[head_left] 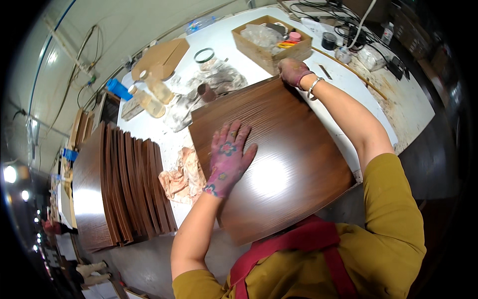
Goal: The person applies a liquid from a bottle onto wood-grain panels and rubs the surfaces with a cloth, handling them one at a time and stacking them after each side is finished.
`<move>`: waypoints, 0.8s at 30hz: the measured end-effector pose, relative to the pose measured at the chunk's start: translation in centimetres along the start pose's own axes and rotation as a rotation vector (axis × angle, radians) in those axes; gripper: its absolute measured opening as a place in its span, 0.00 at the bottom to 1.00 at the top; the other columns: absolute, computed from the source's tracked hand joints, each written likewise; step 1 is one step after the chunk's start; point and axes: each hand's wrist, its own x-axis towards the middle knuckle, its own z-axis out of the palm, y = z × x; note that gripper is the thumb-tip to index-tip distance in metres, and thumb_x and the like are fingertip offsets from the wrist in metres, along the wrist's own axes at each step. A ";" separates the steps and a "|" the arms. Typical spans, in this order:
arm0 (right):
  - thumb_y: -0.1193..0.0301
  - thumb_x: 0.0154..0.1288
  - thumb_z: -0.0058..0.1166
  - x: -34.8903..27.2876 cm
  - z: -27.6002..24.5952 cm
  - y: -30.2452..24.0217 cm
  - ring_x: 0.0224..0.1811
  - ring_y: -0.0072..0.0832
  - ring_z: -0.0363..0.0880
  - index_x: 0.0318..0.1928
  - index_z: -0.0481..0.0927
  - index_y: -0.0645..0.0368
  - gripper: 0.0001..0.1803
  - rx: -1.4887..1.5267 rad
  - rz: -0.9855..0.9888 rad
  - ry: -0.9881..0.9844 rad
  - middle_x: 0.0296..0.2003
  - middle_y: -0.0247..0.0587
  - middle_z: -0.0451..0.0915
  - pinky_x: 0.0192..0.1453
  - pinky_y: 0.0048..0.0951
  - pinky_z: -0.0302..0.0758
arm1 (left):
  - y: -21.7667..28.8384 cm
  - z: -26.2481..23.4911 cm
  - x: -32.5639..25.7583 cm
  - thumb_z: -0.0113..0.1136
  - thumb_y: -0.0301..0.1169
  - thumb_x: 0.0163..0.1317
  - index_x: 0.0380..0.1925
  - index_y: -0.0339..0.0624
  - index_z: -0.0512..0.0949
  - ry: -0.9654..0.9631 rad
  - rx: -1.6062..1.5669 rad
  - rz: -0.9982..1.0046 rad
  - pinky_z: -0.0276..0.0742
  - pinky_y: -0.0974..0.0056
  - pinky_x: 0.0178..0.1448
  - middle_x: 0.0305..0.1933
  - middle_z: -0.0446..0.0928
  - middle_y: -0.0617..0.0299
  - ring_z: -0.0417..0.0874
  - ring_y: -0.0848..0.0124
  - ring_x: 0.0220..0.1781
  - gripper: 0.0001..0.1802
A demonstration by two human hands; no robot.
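Observation:
A dark brown wood-grain panel (294, 134) lies in front of me, its near edge reaching past the table toward my apron. My left hand (229, 154), in a pink flowered glove, rests flat on the panel's left part with fingers stretched out. At the panel's far right corner is my right hand (294, 72), in a stained glove, its fingers curled at the edge. What those fingers hold, if anything beyond the corner, is hidden. A crumpled peach cloth (184, 174) lies just left of my left hand.
On the left, several brown panels (124, 184) stand in a row. Beyond lie stained rags (219, 77), clear bottles (149, 102), a blue bottle (118, 89), a tape roll (204, 55) and a cardboard box (269, 62) of supplies. Cables (366, 32) and a dark jar (328, 41) sit far right.

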 end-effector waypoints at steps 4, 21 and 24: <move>0.68 0.61 0.60 -1.7 -1.1 3.4 0.42 0.45 0.85 0.39 0.86 0.61 0.10 0.301 0.003 0.033 0.39 0.51 0.86 0.48 0.41 0.78 | 0.5 -0.5 0.0 0.57 0.46 0.69 0.70 0.49 0.69 -0.015 0.024 -0.025 0.46 0.43 0.82 0.76 0.63 0.51 0.57 0.48 0.80 0.31; 0.61 0.61 0.65 -2.0 3.3 3.6 0.39 0.38 0.83 0.40 0.84 0.56 0.13 0.777 0.018 0.165 0.37 0.47 0.85 0.48 0.35 0.78 | 1.9 -0.8 1.5 0.58 0.41 0.68 0.67 0.47 0.72 -0.018 0.036 -0.039 0.51 0.44 0.80 0.72 0.66 0.48 0.61 0.46 0.77 0.28; 0.59 0.62 0.64 -3.8 3.3 3.5 0.42 0.38 0.84 0.40 0.84 0.56 0.14 0.791 0.089 0.095 0.38 0.48 0.85 0.50 0.37 0.77 | 1.7 -0.4 1.2 0.58 0.40 0.68 0.68 0.48 0.72 -0.003 0.051 -0.032 0.51 0.45 0.80 0.72 0.66 0.49 0.61 0.47 0.77 0.28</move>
